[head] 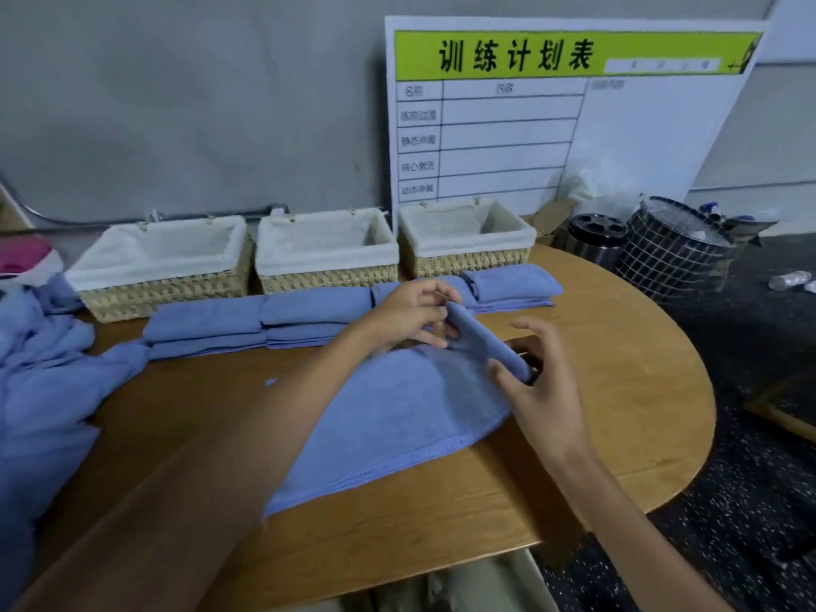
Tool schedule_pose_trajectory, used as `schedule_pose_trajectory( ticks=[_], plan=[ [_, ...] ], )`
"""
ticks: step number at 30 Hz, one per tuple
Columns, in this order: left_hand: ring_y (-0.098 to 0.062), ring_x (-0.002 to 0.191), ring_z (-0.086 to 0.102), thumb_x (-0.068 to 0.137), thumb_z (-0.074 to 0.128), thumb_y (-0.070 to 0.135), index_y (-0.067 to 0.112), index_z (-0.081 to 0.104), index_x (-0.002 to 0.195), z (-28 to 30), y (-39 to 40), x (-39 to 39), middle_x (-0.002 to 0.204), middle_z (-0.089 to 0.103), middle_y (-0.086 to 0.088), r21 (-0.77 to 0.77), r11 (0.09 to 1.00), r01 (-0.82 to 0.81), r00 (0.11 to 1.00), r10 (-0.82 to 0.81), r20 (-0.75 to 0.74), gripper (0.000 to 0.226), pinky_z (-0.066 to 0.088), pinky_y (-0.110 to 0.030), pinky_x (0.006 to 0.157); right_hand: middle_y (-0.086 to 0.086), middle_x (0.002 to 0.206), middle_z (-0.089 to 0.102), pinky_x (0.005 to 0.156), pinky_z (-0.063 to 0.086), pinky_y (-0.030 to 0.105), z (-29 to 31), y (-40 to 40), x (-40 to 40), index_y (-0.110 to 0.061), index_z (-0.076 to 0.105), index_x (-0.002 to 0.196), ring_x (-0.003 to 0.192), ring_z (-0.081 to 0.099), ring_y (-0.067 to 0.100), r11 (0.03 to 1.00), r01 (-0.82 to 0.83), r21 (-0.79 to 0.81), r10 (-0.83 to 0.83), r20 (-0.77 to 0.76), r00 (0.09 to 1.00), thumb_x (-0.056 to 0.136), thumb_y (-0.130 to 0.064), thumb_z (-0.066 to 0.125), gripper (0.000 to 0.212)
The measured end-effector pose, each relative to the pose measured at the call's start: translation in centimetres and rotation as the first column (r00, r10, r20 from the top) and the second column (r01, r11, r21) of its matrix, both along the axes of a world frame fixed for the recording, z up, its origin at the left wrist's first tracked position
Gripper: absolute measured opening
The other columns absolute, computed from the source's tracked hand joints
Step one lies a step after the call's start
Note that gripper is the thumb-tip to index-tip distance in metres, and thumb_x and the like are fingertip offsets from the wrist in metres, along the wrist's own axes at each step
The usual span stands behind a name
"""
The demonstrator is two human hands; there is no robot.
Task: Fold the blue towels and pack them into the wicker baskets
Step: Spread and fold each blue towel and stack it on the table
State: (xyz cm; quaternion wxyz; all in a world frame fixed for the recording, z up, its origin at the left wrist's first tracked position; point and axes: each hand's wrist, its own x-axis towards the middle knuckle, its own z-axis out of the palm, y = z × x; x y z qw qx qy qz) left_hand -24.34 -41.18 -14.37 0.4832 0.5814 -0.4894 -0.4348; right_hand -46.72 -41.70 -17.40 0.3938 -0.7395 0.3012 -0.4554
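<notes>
A blue towel (388, 430) lay spread on the wooden table (618, 435), its far end rolled into a tube. The left hand (415, 311) pinched that roll in a closed grip; the right hand (536, 377) clasped its nearer end. Beyond the towel sat folded towels (265, 320), then three wicker baskets (326, 254).

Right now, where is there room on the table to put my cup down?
Bare wood shows on the table's round right end, right of the hands, and along the near edge below the spread towel. It is crowded by the baskets, where folded towels line up, and at the left pile.
</notes>
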Motion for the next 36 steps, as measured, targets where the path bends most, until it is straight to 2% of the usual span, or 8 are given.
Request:
schedule_pose_trajectory(
  ticks=[3,7,16,21,25,27,31,36],
  plan=[
    [-0.025,0.085,0.067,0.100,0.046,0.020,0.014,0.063,0.105,1.5,3.8,2.1,0.104,0.064,-0.010,-0.012,0.999,-0.051,0.978,0.047,-0.204,0.019,0.060,-0.045,0.076,-0.013,0.089,0.064,0.065,0.051,0.035,1.2,3.0,2.5,-0.037,0.051,0.118,0.075,0.061,0.013,0.998,-0.038,-0.058,0.038,-0.005,0.999,0.088,-0.007,0.069,0.046],
    [-0.025,0.087,0.069,0.106,0.030,0.046,0.015,0.066,0.114,3.2,9.3,5.6,0.101,0.070,-0.009,0.001,0.992,-0.129,0.961,0.125,-0.247,0.049,0.059,-0.043,0.077,-0.019,0.090,0.064,0.061,0.043,0.014,1.9,6.6,6.3,-0.025,0.057,0.119,0.074,0.061,0.006,0.978,-0.130,-0.161,0.121,-0.069,0.990,0.085,-0.002,0.072,0.044],
    [-0.023,0.092,0.066,0.103,0.023,0.059,0.017,0.068,0.117,2.2,18.1,10.6,0.099,0.074,-0.008,0.040,0.948,-0.317,0.949,0.317,0.004,0.063,0.053,-0.037,0.080,0.002,0.102,0.061,0.072,0.050,0.036,-0.5,14.3,12.8,-0.023,0.053,0.123,0.090,0.059,0.019,0.864,-0.356,-0.357,0.247,-0.315,0.916,0.088,-0.015,0.060,0.036],
    [-0.005,0.104,0.063,0.105,0.028,0.054,0.026,0.071,0.110,-3.0,20.0,10.2,0.103,0.074,0.012,0.016,0.932,-0.363,0.807,0.306,0.505,0.051,0.047,-0.040,0.102,-0.006,0.104,0.054,0.074,0.044,0.032,-2.1,16.4,13.3,-0.025,0.056,0.111,0.097,0.048,0.016,0.813,-0.442,-0.378,0.105,-0.653,0.750,0.087,-0.077,0.034,0.061],
    [-0.013,0.111,0.063,0.106,0.039,0.032,0.018,0.068,0.122,-2.8,18.8,7.5,0.119,0.071,0.005,-0.328,0.864,-0.382,0.614,0.503,0.608,0.036,0.050,-0.040,0.098,-0.008,0.099,0.060,0.074,0.048,0.037,0.1,14.5,12.3,-0.025,0.062,0.098,0.092,0.055,0.014,0.916,-0.235,-0.325,0.101,-0.380,0.919,0.096,-0.063,0.026,0.052],
    [-0.014,0.123,0.056,0.108,0.039,0.023,0.021,0.057,0.137,-2.5,17.7,5.2,0.133,0.063,0.003,-0.309,0.892,-0.330,0.598,0.451,0.663,0.035,0.045,-0.037,0.105,-0.002,0.105,0.061,0.075,0.049,0.040,-0.2,12.5,12.2,-0.021,0.062,0.101,0.094,0.058,0.021,0.888,-0.137,-0.439,-0.049,-0.386,0.921,0.099,-0.049,0.026,0.045],
    [-0.014,0.154,0.004,0.109,0.019,0.044,0.032,0.014,0.160,-5.8,16.4,2.9,0.167,0.010,0.011,0.076,0.958,-0.275,0.451,0.059,0.891,0.052,0.003,-0.046,0.125,-0.004,0.164,0.019,0.114,0.026,0.046,-3.6,9.5,10.7,-0.035,0.029,0.152,0.149,0.021,0.025,0.914,-0.258,-0.314,-0.090,-0.776,0.624,0.085,-0.070,-0.015,0.088],
    [-0.014,0.153,-0.016,0.104,0.016,0.060,0.033,-0.005,0.160,-6.3,16.5,3.3,0.166,-0.015,0.013,0.157,0.946,-0.283,0.370,-0.044,0.928,0.066,-0.009,-0.047,0.124,-0.013,0.165,-0.012,0.122,0.005,0.045,-5.2,7.7,8.8,-0.046,-0.004,0.155,0.154,-0.006,0.016,0.941,-0.263,-0.211,-0.013,-0.803,0.596,0.066,-0.081,-0.031,0.100]
  ],
)
